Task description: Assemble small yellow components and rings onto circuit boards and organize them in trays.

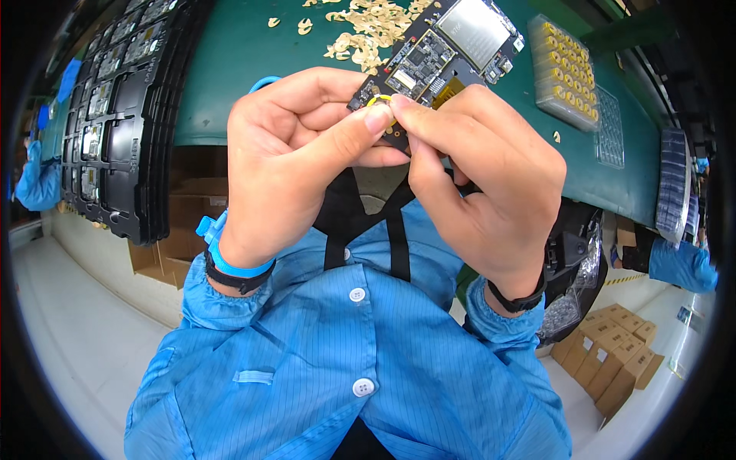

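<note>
My left hand (295, 146) is closed on the near corner of a black circuit board (442, 57), which is held tilted above the table. The board carries a large silver metal shield and several small chips. A small yellow ring-shaped part (378, 100) lies at the board's near edge, beside my left thumb tip. My right hand (487, 169) is closed, its thumb and forefinger pinched at that same yellow part. The fingertips cover most of the part, so its full shape is hidden. A blue wrist strap (238, 264) circles my left wrist.
Cream-coloured curved scraps (368, 31) lie scattered on the green table (222, 92). A clear tray of round yellow parts (563, 73) stands at right, beside an empty clear tray (609, 126). Stacked black trays with boards (115, 146) rise at left. Cardboard boxes (613, 349) stand on the floor.
</note>
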The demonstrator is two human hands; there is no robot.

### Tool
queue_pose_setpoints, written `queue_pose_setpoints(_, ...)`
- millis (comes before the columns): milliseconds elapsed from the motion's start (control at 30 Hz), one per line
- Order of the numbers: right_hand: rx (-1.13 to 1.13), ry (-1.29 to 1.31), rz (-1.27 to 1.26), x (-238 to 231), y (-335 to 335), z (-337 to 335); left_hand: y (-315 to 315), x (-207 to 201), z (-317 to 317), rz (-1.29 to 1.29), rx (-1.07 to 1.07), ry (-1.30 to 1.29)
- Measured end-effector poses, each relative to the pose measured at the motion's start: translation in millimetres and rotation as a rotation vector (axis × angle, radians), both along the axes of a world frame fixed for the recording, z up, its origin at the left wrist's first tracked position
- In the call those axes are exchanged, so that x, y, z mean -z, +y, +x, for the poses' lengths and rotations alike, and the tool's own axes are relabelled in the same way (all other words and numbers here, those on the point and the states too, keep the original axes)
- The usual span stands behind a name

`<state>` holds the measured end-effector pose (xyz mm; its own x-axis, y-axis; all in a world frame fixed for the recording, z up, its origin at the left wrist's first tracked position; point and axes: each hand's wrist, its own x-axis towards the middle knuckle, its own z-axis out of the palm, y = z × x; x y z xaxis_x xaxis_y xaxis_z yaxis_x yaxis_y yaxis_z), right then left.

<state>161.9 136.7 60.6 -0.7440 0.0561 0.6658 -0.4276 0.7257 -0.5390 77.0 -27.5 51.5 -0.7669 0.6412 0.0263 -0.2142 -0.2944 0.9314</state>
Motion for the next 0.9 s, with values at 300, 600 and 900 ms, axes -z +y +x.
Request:
queue_pose_setpoints(300, 0.036, -0.056, -0.006, 2.0, -1.9, 0.7, 2.8, 7.7, -3.9, 0.025, 0.015, -0.019)
queue_pose_setpoints(600, 0.311, -0.059, -0.361, 28.7, 0.2, 4.1, 0.5, 14.4, -13.6, -0.031, -0.024, -0.051)
queue_pose_setpoints(900, 0.117, -0.147, -0.930, 26.0, -11.8, -18.1, -3.3, 26.3, -30.5, 0.020, 0.016, -0.056)
